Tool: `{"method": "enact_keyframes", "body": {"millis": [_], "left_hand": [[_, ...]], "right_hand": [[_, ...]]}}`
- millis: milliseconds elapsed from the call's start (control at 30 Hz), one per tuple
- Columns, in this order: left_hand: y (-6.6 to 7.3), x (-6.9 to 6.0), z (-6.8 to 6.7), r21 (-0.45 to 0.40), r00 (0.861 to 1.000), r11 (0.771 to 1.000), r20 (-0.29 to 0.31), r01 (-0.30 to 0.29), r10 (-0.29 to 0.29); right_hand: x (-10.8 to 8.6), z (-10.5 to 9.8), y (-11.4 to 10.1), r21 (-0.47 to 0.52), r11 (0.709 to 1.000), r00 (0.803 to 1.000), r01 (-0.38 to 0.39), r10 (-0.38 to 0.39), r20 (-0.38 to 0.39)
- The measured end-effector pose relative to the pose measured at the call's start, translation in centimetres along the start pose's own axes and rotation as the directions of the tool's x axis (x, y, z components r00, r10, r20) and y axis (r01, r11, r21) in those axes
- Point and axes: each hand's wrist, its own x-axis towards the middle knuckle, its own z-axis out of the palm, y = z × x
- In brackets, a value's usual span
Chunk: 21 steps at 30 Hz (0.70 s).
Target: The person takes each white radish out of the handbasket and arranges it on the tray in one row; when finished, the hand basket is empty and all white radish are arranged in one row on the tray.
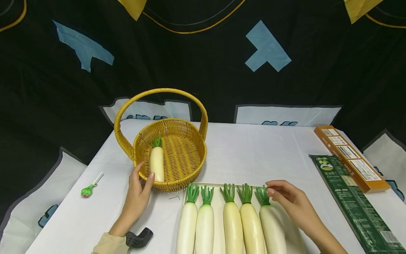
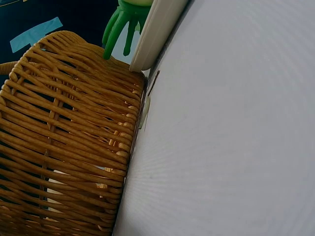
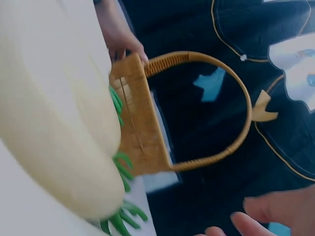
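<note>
In the head view, a woven basket (image 1: 177, 155) with a tall arched handle stands at the left of the table. One white radish (image 1: 157, 164) with a green top lies inside it. My left hand (image 1: 137, 194) touches the basket's near left rim, thumb and forefinger spread. Several white radishes (image 1: 233, 225) lie side by side on a pale tray (image 1: 219, 188), green tops pointing away from me. Beside the rightmost radish's green top (image 1: 262, 195) is my right hand (image 1: 293, 203), fingers bent loosely. The right wrist view shows that hand (image 3: 280, 211) apart from the leaves (image 3: 123, 221).
A wrapped lollipop (image 1: 90, 187) lies left of the basket. At the right are a green packet (image 1: 352, 197) and an orange-brown box (image 1: 352, 158). A small dark curved object (image 1: 139, 238) is by my left wrist. A black cloth (image 1: 215, 74) hangs behind the table.
</note>
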Motion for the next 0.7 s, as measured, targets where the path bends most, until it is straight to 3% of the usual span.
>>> {"method": "enact_keyframes", "body": {"millis": [233, 433, 533, 700], "left_hand": [[-0.1, -0.1, -0.1, 0.003, 1.0, 1.0, -0.002, 0.009, -0.009], [-0.1, -0.1, 0.0, 0.005, 1.0, 1.0, 0.002, 0.014, -0.014], [-0.1, -0.2, -0.1, 0.008, 1.0, 1.0, 0.001, 0.015, -0.015], [0.0, -0.1, -0.1, 0.009, 1.0, 1.0, -0.002, 0.007, -0.007]], "right_hand": [[1.8, 1.5, -0.7, 0.187, 0.979, 0.995, -0.078, 0.064, 0.08], [3.1, 3.2, -1.3, 0.326, 0.93, 0.974, -0.171, 0.109, 0.201], [3.8, 4.3, -1.8, 0.36, 0.913, 0.964, -0.194, 0.111, 0.241], [5.1, 6.3, -3.0, 0.367, 0.915, 0.961, -0.166, 0.067, 0.267]]}}
